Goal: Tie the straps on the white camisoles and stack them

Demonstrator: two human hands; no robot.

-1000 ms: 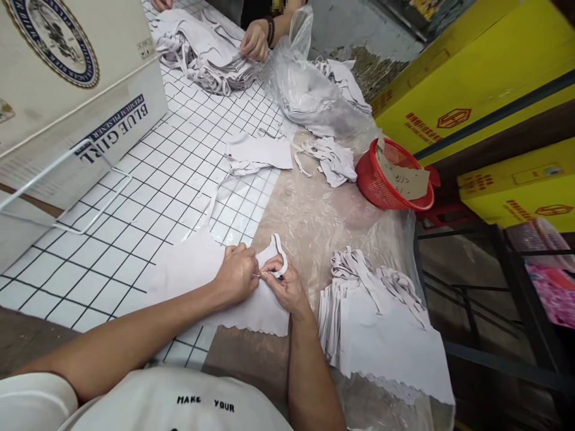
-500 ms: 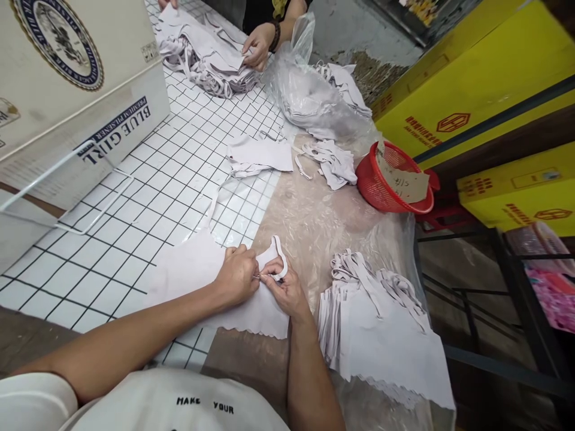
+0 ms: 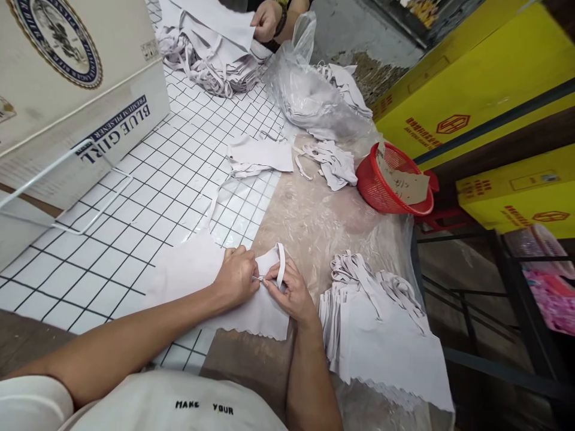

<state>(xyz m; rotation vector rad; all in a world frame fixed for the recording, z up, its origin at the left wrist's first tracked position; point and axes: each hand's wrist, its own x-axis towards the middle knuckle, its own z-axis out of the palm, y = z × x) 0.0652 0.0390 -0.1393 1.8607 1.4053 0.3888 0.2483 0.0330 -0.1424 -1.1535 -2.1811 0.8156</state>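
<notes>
A pale camisole (image 3: 188,263) with thin straps and a scalloped hem lies spread on the table in front of me. My left hand (image 3: 238,275) is closed in a pinch on its upper edge. Close beside it, my right hand (image 3: 293,290) pinches at the same spot, with the looped camisole strap (image 3: 281,263) standing up over its fingers. A small, thin light piece shows between the two sets of fingertips, too small to make out. To the right of my right hand lies a stack of similar camisoles (image 3: 386,335), straps toward the far side.
A cardboard box (image 3: 121,129) stands at left, with a white wire frame (image 3: 96,209) before it. Further back are loose garments (image 3: 260,157), a plastic bag (image 3: 309,99) of garments and a red basket (image 3: 380,185). Across the table, a co-worker's hand (image 3: 267,21) holds cloth over a pile.
My right fingers have shifted slightly, and the strap loop has tipped more upright. My left hand has hardly moved. The co-worker has lifted a garment up from the pile.
</notes>
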